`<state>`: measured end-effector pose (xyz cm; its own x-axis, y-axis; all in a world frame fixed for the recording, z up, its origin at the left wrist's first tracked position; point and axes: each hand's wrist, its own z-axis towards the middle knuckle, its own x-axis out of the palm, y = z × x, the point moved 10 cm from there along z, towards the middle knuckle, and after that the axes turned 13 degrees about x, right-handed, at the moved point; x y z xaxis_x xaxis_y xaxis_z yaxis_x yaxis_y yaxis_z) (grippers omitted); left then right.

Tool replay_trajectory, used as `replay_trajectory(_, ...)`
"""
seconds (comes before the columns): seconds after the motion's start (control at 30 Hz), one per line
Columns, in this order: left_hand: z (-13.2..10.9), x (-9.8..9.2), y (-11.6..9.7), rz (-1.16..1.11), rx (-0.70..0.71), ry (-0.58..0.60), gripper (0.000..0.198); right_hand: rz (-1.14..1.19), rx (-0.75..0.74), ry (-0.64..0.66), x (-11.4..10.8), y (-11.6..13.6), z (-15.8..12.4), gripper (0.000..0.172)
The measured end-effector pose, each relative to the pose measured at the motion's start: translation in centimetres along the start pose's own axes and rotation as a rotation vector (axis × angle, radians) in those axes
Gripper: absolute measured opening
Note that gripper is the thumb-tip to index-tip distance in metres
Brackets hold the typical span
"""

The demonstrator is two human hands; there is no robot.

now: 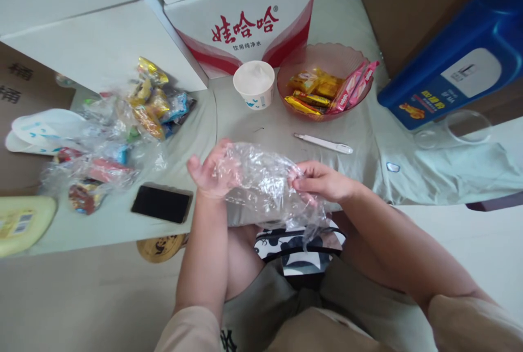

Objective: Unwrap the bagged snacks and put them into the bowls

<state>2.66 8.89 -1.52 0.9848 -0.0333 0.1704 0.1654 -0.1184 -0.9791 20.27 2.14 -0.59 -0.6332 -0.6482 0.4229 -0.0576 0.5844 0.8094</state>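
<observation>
A crumpled clear plastic bag or film point(267, 180) stretches between my two hands, over the front edge of the cloth-covered table. My left hand point(216, 172) has its thumb out and fingers apart, with the plastic lying over part of the fingers. At the other end, my right hand point(321, 180) pinches the plastic between thumb and fingers. Just beyond the right hand lies a white pen-like cutter point(323, 143). A paper cup point(254, 85) with something whitish in it stands behind the plastic, beside a pink bowl point(286, 96) of wrapped snacks point(316, 88).
Candy and clear wrappers point(143, 107) pile up at left, near paper cups point(44, 128) lying on their side. A black phone point(162, 203) rests by the front edge. White cartons point(245, 19) stand behind; a blue bottle point(453, 63) and clear plastic cup point(469, 128) are at right.
</observation>
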Motion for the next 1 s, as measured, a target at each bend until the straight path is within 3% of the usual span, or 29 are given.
replay_trajectory(0.07,-0.1,0.4,-0.5,-0.080,0.045,-0.044,0.093,0.104,-0.058,-0.122,-1.3,0.3,0.1,0.035)
replay_trajectory(0.2,-0.8,5.7,1.1,-0.205,-0.085,0.212,0.114,0.147,-0.172,-0.535,-4.9,0.5,-0.1,0.036)
replay_trajectory(0.3,-1.2,7.9,2.1,-0.224,-0.142,0.299,0.121,0.043,-0.164,-0.686,-5.8,0.2,0.1,0.038)
replay_trajectory(0.4,-0.8,8.4,2.5,-0.195,-0.112,0.323,0.097,-0.003,-0.174,-0.730,-6.2,0.1,0.2,0.040)
replay_trajectory(0.53,-0.1,6.8,3.9,0.022,-0.174,0.238,0.044,-0.006,-0.147,-0.741,-6.6,0.0,-0.1,0.038)
replay_trajectory(0.6,0.1,6.1,4.1,0.127,-0.201,0.232,0.031,0.010,-0.105,-0.723,-6.7,-0.2,-0.1,0.035)
replay_trajectory(0.7,-0.1,5.5,3.8,0.154,-0.208,0.235,0.030,0.073,-0.163,-0.729,-6.8,0.1,-0.7,0.035)
replay_trajectory(0.87,-0.2,4.9,2.8,0.018,-0.139,0.153,0.035,0.161,-0.293,-0.662,-6.3,0.5,-0.9,0.011)
replay_trajectory(1.0,0.2,4.5,2.6,-0.060,-0.107,0.132,0.027,0.167,-0.355,-0.616,-6.5,0.8,-1.0,0.015)
